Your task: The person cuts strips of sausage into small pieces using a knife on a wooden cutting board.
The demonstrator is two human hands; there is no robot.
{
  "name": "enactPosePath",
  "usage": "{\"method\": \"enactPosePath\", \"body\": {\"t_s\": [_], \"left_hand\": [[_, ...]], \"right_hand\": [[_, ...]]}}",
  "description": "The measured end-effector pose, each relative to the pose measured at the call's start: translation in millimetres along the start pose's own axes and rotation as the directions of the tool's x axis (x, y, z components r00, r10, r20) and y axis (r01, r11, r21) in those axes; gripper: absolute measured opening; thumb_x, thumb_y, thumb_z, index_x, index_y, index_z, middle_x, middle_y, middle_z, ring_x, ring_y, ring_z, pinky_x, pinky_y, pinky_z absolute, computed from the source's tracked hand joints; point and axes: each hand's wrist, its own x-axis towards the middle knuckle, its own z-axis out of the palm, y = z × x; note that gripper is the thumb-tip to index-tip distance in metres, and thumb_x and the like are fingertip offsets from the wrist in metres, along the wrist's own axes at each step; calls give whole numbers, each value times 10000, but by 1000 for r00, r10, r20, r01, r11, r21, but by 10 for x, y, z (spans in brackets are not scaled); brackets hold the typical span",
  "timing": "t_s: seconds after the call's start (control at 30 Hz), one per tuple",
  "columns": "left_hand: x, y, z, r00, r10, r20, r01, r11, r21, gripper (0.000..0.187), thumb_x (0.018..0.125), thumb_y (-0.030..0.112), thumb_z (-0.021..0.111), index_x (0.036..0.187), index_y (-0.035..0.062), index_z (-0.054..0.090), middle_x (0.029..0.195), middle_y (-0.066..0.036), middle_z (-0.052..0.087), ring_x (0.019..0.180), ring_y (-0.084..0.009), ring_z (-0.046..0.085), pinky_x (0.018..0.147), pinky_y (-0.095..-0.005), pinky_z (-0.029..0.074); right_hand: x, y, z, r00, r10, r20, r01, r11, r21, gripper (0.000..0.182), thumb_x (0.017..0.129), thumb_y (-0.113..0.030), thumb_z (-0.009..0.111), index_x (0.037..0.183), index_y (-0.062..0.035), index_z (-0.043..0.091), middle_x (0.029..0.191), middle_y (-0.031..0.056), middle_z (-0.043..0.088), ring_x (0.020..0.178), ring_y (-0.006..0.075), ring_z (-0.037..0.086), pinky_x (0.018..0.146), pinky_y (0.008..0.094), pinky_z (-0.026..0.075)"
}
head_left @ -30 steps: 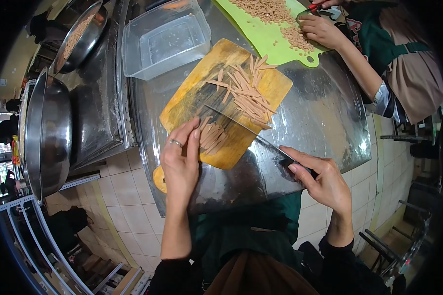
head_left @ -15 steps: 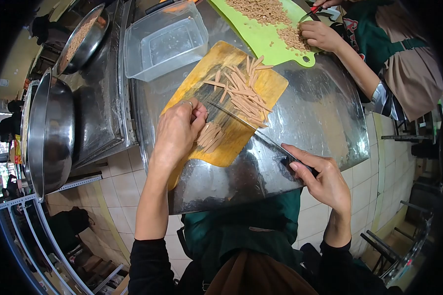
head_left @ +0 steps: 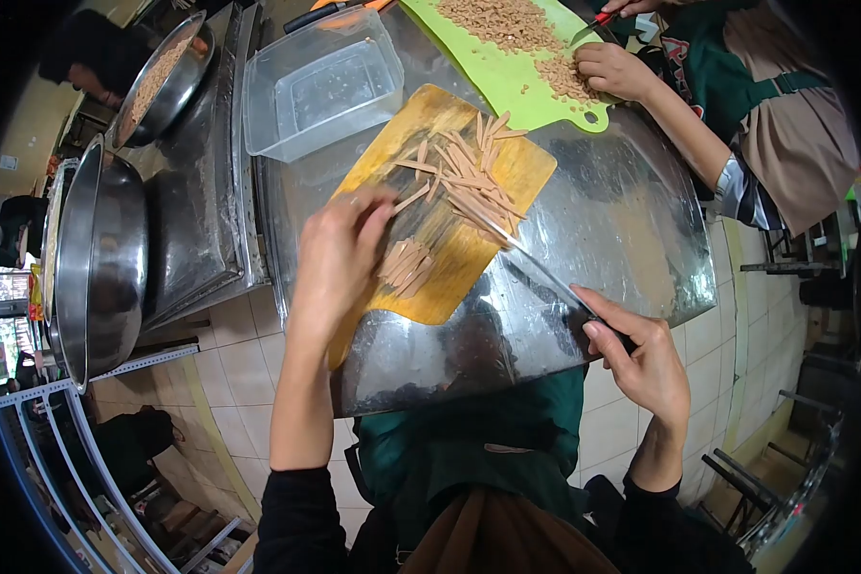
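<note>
On a worn yellow cutting board lies a loose pile of thin pinkish-brown, sausage-like strips. A smaller bundle of the strips rests nearer to me. My left hand is over the board's left side, slightly blurred, its thumb and finger pinched on one strip. My right hand grips the dark handle of a long kitchen knife. The blade points up and left, its tip at the lower edge of the pile. Part of the handle is hidden in my fingers.
A clear plastic tub stands behind the board on the metal table. At the far right, a co-worker's hands work with a red-handled knife over a green cutting mat bearing diced pieces. Metal bowls stand at left.
My left hand has moved from beside the small bundle up toward the pile and pinches a strip. The knife's tip has shifted right, away from my left hand, toward the pile.
</note>
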Motion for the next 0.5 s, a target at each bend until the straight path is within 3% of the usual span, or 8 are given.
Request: {"method": "enactPosePath", "body": {"t_s": [0.07, 0.17, 0.27, 0.5], "left_hand": [[-239, -35, -101, 987, -160, -2, 160, 987, -2, 184, 982, 152, 682, 1094, 33, 767, 961, -205, 730, 891, -351, 710, 805, -420, 542], [-404, -89, -88, 974, -223, 44, 226, 971, -77, 174, 976, 157, 700, 1073, 38, 781, 969, -185, 739, 860, -327, 713, 787, -405, 544], [-424, -111, -12, 987, -156, 22, 157, 987, -23, 174, 968, 160, 712, 1074, 39, 780, 965, -164, 742, 837, -304, 711, 774, -401, 543], [-392, -4, 32, 984, -178, 3, 178, 984, 15, 181, 968, 176, 715, 1042, 22, 770, 956, -140, 742, 809, -276, 693, 768, -396, 542]], "right_hand": [[9, 41, 21, 999, -27, 36, 27, 999, -17, 345, 1003, -147, 682, 1344, -116, 719, 1141, 190, 771, 750, 261, 770, 760, 359, 589], [79, -63, 42, 995, 38, 93, -33, 997, -63, 340, 998, -146, 686, 1335, -138, 729, 1113, 203, 769, 757, 304, 773, 751, 363, 587], [109, -127, 78, 996, -24, 81, 33, 994, -105, 338, 989, -150, 695, 1325, -160, 738, 1099, 207, 765, 788, 335, 774, 746, 373, 586], [105, -266, 30, 990, -97, 106, 118, 969, -217, 341, 988, -173, 699, 1327, -154, 732, 1039, 215, 760, 785, 369, 757, 740, 402, 589]]}}
